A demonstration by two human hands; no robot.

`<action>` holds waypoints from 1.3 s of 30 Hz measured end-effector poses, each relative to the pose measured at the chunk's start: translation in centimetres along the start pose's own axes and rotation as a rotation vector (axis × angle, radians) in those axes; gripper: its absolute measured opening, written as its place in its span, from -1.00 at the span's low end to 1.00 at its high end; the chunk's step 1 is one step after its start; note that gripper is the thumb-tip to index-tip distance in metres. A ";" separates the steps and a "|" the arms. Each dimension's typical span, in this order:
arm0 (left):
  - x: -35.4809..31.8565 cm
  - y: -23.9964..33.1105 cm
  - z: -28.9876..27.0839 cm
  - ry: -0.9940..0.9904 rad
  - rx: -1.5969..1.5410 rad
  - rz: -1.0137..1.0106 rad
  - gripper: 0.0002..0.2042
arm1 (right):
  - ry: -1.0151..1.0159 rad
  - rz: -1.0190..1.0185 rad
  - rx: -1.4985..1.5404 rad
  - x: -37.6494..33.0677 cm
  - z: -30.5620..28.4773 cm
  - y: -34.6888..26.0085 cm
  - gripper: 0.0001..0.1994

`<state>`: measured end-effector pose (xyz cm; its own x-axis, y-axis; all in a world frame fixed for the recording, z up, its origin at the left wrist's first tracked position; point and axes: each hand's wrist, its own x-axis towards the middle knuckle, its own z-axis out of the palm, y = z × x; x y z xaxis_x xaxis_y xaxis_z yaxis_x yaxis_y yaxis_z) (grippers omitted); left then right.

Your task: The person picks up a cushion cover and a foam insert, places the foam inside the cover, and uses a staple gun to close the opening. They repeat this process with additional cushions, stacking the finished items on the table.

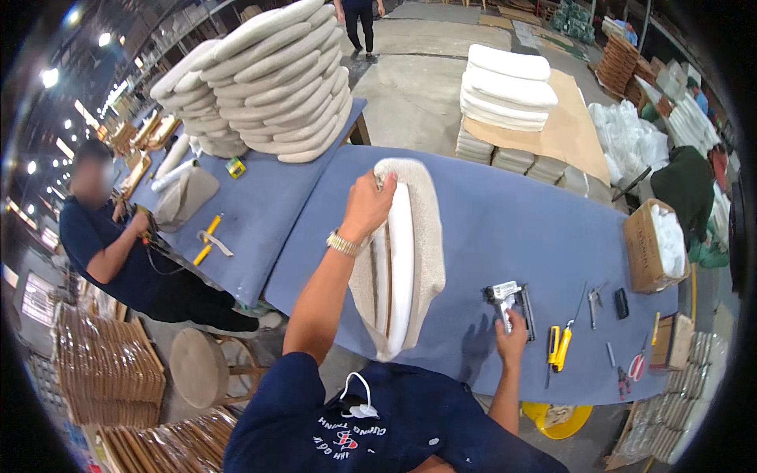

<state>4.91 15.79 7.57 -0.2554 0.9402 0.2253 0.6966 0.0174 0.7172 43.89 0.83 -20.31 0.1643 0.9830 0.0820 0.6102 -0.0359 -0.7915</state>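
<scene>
My left hand grips the top end of a seat cushion and holds it on edge above the blue table. White foam and a thin brown board show inside its loose beige fabric cover. The closed fingers press on the fabric and the top of the foam. To the right, my right hand is wrapped round the handle of a silver and black staple gun, at the tabletop and apart from the cushion.
Right of the staple gun lie yellow cutters, red scissors and pliers. A cardboard box stands at the right edge. Tall stacks of beige cushions and white foam pads are beyond. A co-worker stands left.
</scene>
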 end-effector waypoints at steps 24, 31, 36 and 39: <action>-17.7 3.8 -2.8 0.337 -0.200 0.198 -0.39 | -0.354 -0.445 0.761 13.5 7.4 -38.8 -0.37; -16.4 1.2 -3.9 0.290 -0.231 0.367 -0.37 | -0.494 -0.223 0.515 14.5 6.2 -43.0 -0.30; -14.2 -2.2 -7.8 0.125 -0.348 0.311 -0.36 | -0.235 -0.364 0.663 13.4 10.3 -43.5 -0.35; -14.0 -4.3 -9.6 0.030 -0.482 0.286 -0.32 | -0.231 -0.391 0.619 11.6 11.8 -42.8 -0.43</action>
<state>-0.91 -0.70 7.65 -0.1254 0.8742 0.4691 0.3576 -0.4012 0.8433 10.49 15.87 7.40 -0.1820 0.9184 0.3513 0.0342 0.3629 -0.9312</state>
